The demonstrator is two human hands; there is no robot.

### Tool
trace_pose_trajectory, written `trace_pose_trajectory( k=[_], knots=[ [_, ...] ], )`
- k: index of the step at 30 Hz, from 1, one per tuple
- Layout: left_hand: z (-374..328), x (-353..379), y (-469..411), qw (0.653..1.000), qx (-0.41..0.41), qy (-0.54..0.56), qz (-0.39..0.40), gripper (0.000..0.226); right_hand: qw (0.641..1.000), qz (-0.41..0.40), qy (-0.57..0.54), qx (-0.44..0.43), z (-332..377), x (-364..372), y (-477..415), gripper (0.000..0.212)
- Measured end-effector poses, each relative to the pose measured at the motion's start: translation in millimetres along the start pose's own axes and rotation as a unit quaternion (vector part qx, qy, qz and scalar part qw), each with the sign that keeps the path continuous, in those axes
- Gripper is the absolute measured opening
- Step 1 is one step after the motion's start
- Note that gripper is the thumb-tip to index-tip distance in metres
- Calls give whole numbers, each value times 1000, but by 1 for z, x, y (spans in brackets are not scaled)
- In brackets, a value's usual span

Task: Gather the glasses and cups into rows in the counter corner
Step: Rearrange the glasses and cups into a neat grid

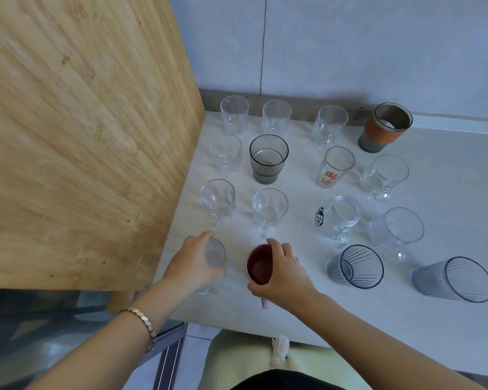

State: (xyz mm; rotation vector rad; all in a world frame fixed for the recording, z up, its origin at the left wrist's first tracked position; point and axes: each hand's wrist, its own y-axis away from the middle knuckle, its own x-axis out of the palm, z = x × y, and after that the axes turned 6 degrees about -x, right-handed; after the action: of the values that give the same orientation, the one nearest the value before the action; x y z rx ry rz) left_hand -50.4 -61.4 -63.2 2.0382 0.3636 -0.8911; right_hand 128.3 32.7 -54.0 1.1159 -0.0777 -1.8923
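Note:
Several clear glass mugs and tumblers stand in rows on the pale counter (448, 220), reaching back to the corner. Among them are a smoky grey glass (268, 159), a red-lettered glass (334, 171) and an orange-banded metal cup (385, 126). My left hand (193, 263) grips a small clear glass (216, 253) at the front left. Beside it, my right hand (282, 273) holds a pink cup (259, 264) by its rim and side. Two ribbed bluish tumblers (355, 267) (454, 280) stand at the front right.
A tall bamboo board (82, 136) leans upright along the counter's left side, close to the left column of glasses. A grey tiled wall (350, 46) closes the back. The counter's front edge runs just behind my wrists.

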Motion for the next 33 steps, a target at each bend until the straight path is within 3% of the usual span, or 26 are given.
trace_pose_trajectory(
  k=[8,13,15,19,23,25,28,30,33],
  knots=[
    [2,1,2,1000,-1,-15,-9,92,1000,-14,23,16,6,10,7,97],
    [-10,-3,13,999,-14,-52,2,90,1000,-4,14,21,5,2,9,108],
    [-27,-3,22,996,12,-75,-48,84,1000,-21,-4,21,-2,-13,15,98],
    [-89,4,45,979,153,-18,-137,56,995,-97,4,-12,-34,-62,35,46],
    [-158,39,63,966,243,-68,-66,55,984,-177,-4,-9,-91,-114,64,29],
    [-185,66,67,964,228,-139,-13,66,978,-204,37,24,-127,-136,78,36],
    [-212,104,70,959,192,-208,29,84,972,-173,84,134,-180,-156,98,67],
    [-222,120,71,961,166,-220,27,88,966,-144,106,189,-205,-160,105,87],
    [-225,132,74,970,140,-197,-16,82,964,-142,122,191,-222,-158,106,91]
  ],
)
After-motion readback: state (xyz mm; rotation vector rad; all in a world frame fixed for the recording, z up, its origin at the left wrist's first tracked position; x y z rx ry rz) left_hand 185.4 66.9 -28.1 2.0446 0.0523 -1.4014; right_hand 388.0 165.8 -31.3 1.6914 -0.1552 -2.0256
